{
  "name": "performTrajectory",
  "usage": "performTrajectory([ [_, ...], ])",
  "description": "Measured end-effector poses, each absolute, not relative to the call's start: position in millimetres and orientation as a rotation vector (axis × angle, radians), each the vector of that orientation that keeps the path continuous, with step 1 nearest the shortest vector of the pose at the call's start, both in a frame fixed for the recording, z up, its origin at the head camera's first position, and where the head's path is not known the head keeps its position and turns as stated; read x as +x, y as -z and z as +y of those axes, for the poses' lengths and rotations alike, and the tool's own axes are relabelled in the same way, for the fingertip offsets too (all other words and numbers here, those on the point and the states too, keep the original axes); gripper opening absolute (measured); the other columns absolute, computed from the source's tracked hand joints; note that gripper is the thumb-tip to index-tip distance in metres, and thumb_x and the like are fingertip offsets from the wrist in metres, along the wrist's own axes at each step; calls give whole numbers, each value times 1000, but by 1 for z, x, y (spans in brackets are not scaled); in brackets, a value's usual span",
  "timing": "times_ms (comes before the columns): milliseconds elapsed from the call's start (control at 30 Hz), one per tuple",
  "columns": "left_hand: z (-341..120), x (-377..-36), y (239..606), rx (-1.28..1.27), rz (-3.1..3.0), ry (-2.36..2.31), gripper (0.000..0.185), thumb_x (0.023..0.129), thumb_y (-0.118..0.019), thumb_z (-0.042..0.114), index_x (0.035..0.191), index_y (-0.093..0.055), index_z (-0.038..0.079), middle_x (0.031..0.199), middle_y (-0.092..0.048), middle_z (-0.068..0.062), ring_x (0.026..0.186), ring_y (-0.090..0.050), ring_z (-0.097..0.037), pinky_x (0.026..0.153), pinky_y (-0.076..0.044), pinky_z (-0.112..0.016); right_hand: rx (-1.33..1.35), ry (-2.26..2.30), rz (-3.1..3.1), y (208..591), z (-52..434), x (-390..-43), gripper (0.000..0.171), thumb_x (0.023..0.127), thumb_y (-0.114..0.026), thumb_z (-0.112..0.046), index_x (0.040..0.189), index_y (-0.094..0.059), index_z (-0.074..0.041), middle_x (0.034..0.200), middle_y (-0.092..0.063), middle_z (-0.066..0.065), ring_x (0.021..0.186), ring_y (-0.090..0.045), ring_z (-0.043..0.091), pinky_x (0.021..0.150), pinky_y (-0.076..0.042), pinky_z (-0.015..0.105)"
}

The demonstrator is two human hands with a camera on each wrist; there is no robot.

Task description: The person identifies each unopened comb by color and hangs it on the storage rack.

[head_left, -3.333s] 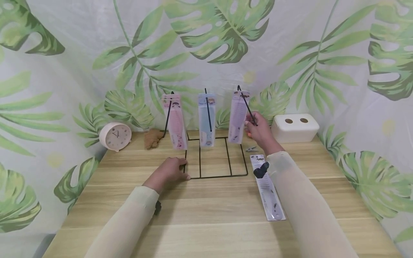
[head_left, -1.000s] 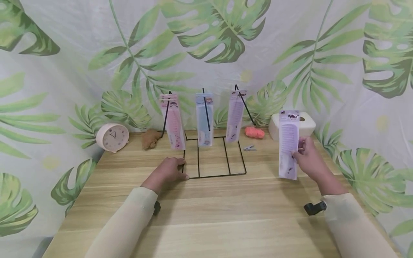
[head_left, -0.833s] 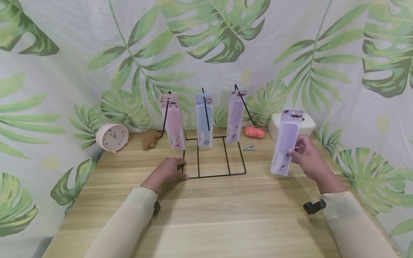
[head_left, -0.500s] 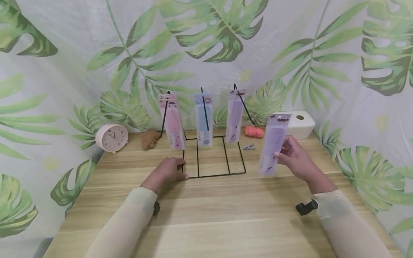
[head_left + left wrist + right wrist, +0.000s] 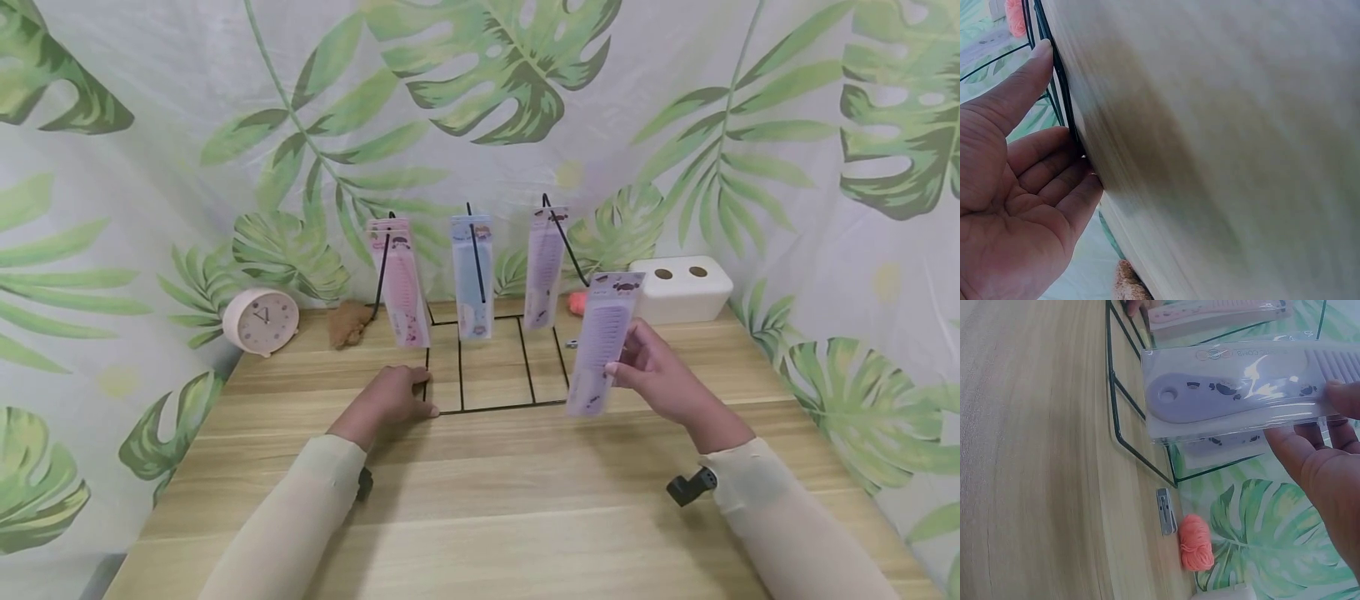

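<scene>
Right hand [image 5: 660,379] pinches the packaged purple comb [image 5: 602,343] near the wire rack [image 5: 517,407]. Left hand [image 5: 393,398], fingers apparently relaxed, steadies the rack base. Hanging step; next needs hole-to-hook alignment.

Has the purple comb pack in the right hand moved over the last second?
Yes. The comb pack has moved left, from in front of the white box toward the wire rack, held by the right hand.
</scene>
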State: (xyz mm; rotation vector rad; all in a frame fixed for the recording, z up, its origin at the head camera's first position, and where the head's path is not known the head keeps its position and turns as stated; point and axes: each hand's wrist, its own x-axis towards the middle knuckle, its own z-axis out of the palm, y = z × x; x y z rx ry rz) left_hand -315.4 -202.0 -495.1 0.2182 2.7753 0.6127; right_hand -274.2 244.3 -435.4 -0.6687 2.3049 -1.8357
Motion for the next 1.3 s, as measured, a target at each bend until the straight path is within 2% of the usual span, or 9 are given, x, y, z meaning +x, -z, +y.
performTrajectory([
  [433,-202,-317,497,194,2775,-606,76,93,-89,36,157,-59,8,164,-53,-23,154,-47,-44,129,-37,-60,-648,1805,2314,432,242,-272,39,106,-60,5,141,-42,4,146,-58,33,119,-70,15,98,-64,35],
  [700,-203,-316,500,196,2778,-611,77,92,-90,36,157,-60,8,163,-54,-23,153,-48,-44,128,-38,-60,-634,1787,2314,433,235,-275,43,106,-60,6,144,-42,3,140,-61,31,124,-69,29,99,-65,41],
  [800,-203,-317,500,201,2779,-604,77,92,-90,36,157,-60,8,163,-54,-23,153,-48,-44,128,-39,-60,-643,1798,2307,434,233,-275,45,105,-60,7,146,-41,3,139,-61,31,122,-70,25,98,-65,40],
  [967,-203,-318,500,203,2777,-602,77,92,-90,37,157,-60,8,163,-54,-24,153,-48,-45,128,-39,-60,-663,1811,2289,433,232,-274,40,105,-59,8,142,-41,5,138,-61,32,117,-71,14,97,-65,38],
  [1300,-202,-317,499,221,2786,-601,78,92,-90,36,157,-59,6,162,-56,-23,153,-49,-45,127,-40,-59,-666,1788,2299,429,231,-272,38,104,-58,9,139,-42,6,138,-60,32,120,-69,19,96,-65,37],
])
